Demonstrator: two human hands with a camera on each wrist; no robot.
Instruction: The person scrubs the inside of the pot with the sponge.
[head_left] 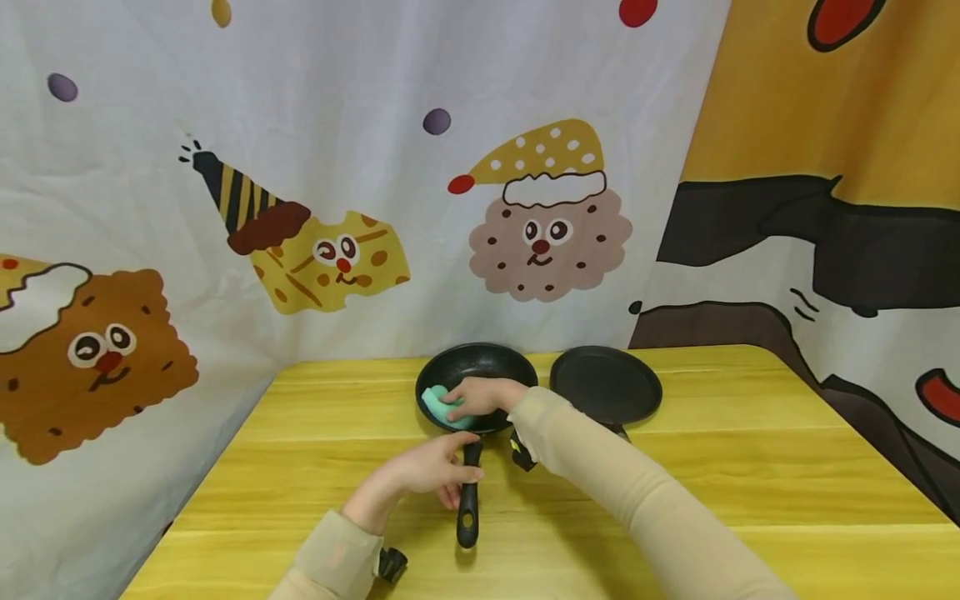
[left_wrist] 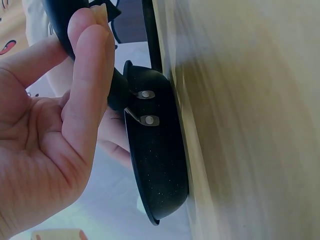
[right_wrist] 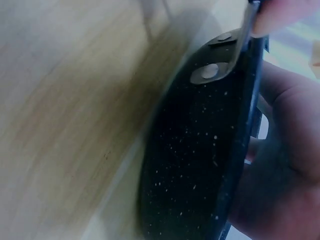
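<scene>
A black frying pan point(head_left: 476, 361) stands on the table with its handle point(head_left: 468, 500) pointing toward me. My left hand point(head_left: 429, 467) grips that handle near the pan, its thumb and fingers curled round it; the left wrist view shows the fingers point(left_wrist: 90, 90) at the handle from below. Inside the pan, my right hand point(head_left: 483, 395) holds a mint-green sponge point(head_left: 437, 403) against the left side of the bottom. From the right wrist, the pan's speckled outer wall point(right_wrist: 185, 150) hides the sponge and most of the fingers.
A flat black griddle pan point(head_left: 606, 383) lies just right of the frying pan, its handle mostly behind my right sleeve point(head_left: 637, 483). The yellow wooden table point(head_left: 750, 467) ends at a printed curtain point(head_left: 420, 183) behind the pans.
</scene>
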